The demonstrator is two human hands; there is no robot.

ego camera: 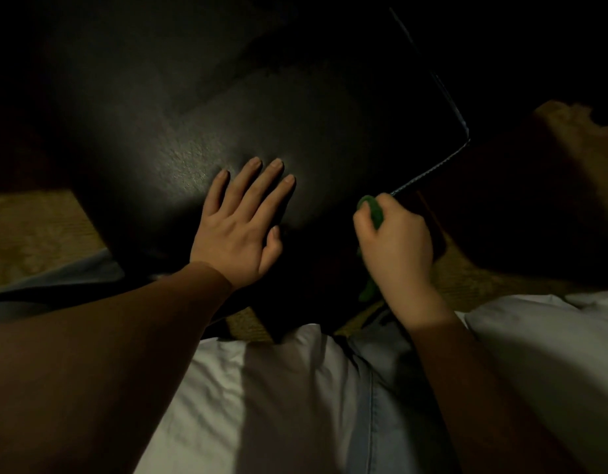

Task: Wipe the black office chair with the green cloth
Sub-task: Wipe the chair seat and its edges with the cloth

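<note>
While the left hand (239,227) lies flat, fingers straight and spread, on the black office chair (227,114) near its front edge, the right hand (394,244) curls round the green cloth (372,208) just right of it, at the chair's stitched edge. Cloth bunched in fist; a tail hangs below. Wooden floor (32,230) left of chair. White shirt (278,388) below chair.

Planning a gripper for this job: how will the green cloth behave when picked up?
Probably floppy: the green cloth bunches up in the right hand and a tail droops below it. Likely light, since one hand alone carries it.
</note>
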